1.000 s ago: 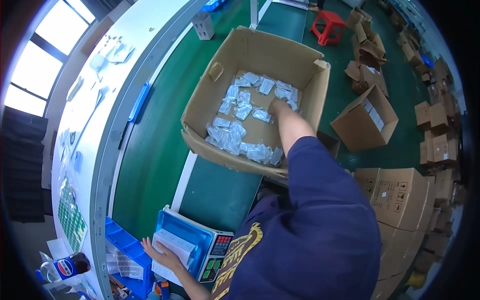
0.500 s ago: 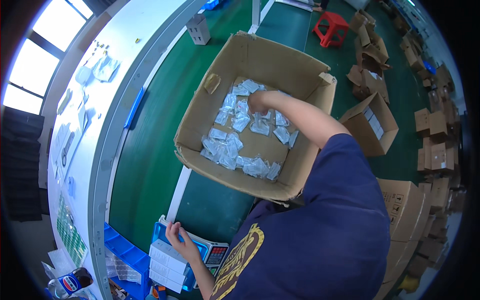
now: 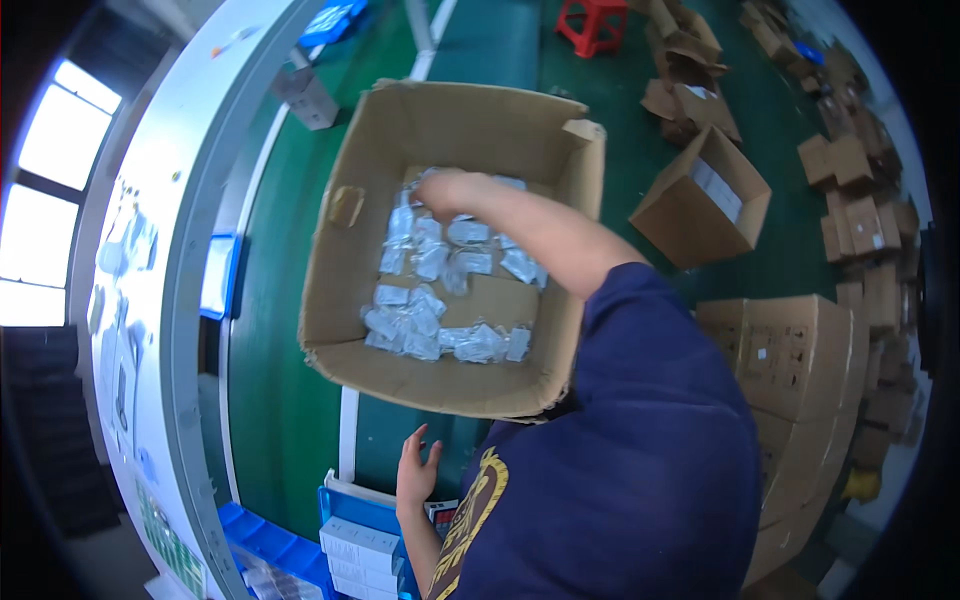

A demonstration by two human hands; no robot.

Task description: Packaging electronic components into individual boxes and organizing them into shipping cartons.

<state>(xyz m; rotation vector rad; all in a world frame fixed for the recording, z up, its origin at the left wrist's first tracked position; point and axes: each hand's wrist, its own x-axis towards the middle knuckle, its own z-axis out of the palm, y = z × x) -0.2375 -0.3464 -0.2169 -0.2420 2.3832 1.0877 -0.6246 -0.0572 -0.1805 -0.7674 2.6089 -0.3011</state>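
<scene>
A large open cardboard box stands in front of me, with several small clear plastic bags scattered over its bottom. My right hand reaches down to the bags at the far left inside the box. Its fingers look curled, but their tips and anything between them are hidden. Below the box's near side, my left hand is held up with thumb and fingers apart and nothing in it. Beside that hand, white small boxes are stacked on a blue tray. Part of a scale keypad shows behind the left wrist.
A white bench curves along the left. Blue bins stand at the lower left. On the right are an open carton and large stacked cartons. A red stool is at the far side, on the green floor.
The view has shifted, so the box appears farther left. My right hand has moved to bags farther left in the box. My left hand has drawn away from the white boxes, toward the big box.
</scene>
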